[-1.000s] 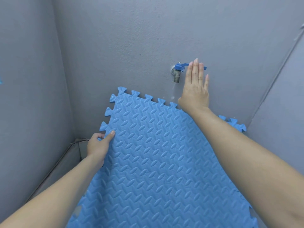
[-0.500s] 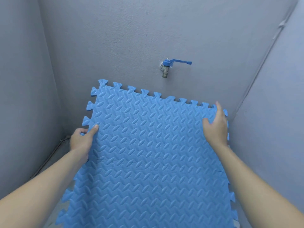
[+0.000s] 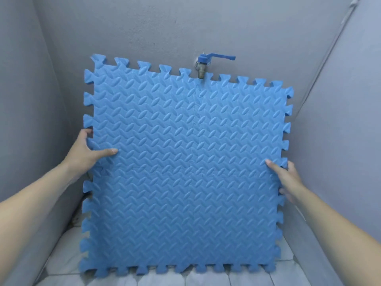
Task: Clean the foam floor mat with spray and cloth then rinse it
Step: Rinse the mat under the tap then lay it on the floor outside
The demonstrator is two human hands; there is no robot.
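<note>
A blue foam floor mat with a leaf pattern and jigsaw edges is held up off the floor, facing me, in front of the back wall. My left hand grips its left edge, thumb across the front and fingers behind. My right hand grips the right edge the same way. The mat's top edge reaches the spout of a wall tap with a blue lever handle pointing right. No water shows at the spout. No spray bottle or cloth is in view.
Grey walls close in on the left, back and right, forming a narrow stall. White floor tiles show below the mat's bottom edge. A thin pipe runs diagonally along the right corner.
My right hand left the tap handle and took the mat's right edge. Both hands lifted the mat from lying sloped to upright, its top edge now at the tap spout.
</note>
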